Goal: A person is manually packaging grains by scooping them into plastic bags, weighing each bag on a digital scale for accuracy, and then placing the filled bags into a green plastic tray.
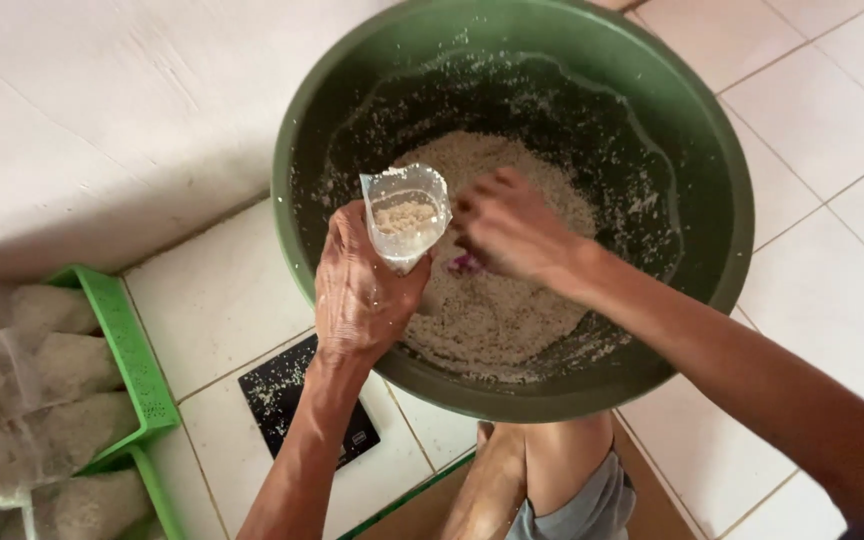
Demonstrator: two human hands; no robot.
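A big green basin (722,190) stands on the tiled floor, holding a heap of pale grainy crumbs (497,320). My left hand (357,295) grips a small clear plastic bag (407,212) over the basin's near-left side; the bag's mouth is open and some crumbs lie inside. My right hand (512,230) is blurred, closed around a small purple scoop (465,264) just right of the bag, above the heap.
A black flat scale (282,395) dusted with crumbs lies on the floor under my left forearm. A green basket (132,360) at the left holds several filled clear bags (42,400). A white wall runs along the upper left. My knee (542,470) is below the basin.
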